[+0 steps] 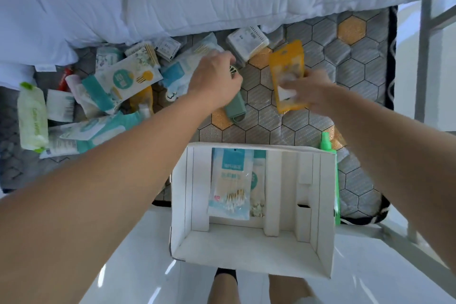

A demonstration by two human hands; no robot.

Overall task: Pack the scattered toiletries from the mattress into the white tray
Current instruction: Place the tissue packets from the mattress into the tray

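A white cardboard tray with dividers (187, 205) is seen nearest, below both wrists, with a clear blue-topped packet of cotton swabs (230, 185) laid in its middle compartment. Further out, a sage-green plastic handheld device (235, 105) is gripped at its round top by the curled fingers of the left hand (214, 79). A flat yellow plastic pouch (287, 61) is pinched by the blurred right hand (311, 91). Teal-and-white packets (123, 79) are scattered left of the left fingers on the hexagon-patterned mattress (345, 61), and a white rectangular box (246, 41) is seen just beyond the fingertips.

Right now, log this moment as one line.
left hand grips green item | right hand holds yellow packet | white tray: swab packet inside | loose toiletries on mattress
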